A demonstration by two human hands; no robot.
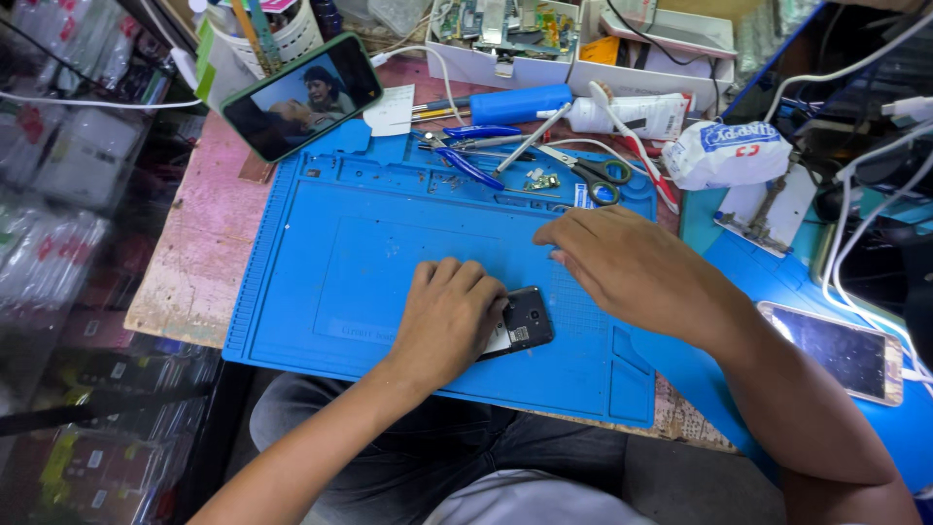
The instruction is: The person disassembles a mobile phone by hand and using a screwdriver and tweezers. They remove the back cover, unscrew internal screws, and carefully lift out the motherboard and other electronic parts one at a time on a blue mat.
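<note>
Phone [523, 321] on blue mat [321, 253] | left hand [449, 321] fingers curled gripping it | right hand [632, 267] fingers loosely bent, empty

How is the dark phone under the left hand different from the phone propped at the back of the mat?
The dark phone lies flat on the blue mat, back side up; the propped phone leans tilted, its screen lit with a video. The left hand covers the dark one; nothing touches the propped one. Both are rectangular.

One head-worn view looks steeply down, close over the blue work mat [389, 253].
</note>
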